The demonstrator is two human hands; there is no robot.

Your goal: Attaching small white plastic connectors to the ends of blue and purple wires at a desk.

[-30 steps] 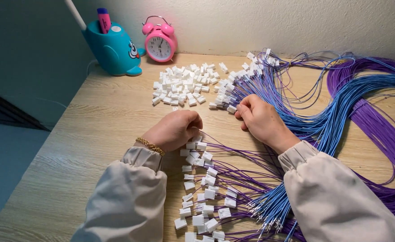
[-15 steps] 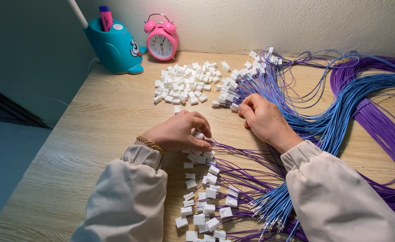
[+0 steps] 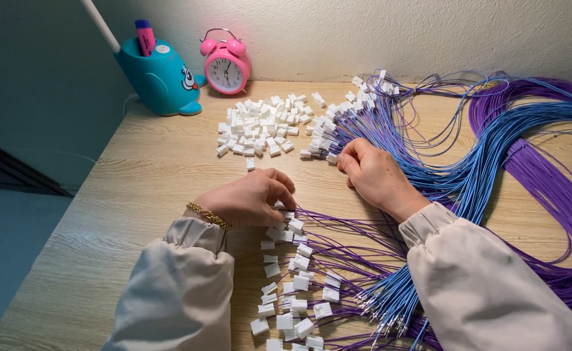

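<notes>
L hand fingers pinch a white connector just below the loose connector pile on the desk. R hand, right of pile, fingers pinched on thin wires. Connector probably light, rigid; grip its sides. Wires look limp, tangle-prone.

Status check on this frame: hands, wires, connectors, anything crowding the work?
Left hand on wired white connectors. Right hand pinching blue and purple wires. Loose connector pile ahead, apart from both hands.
</notes>
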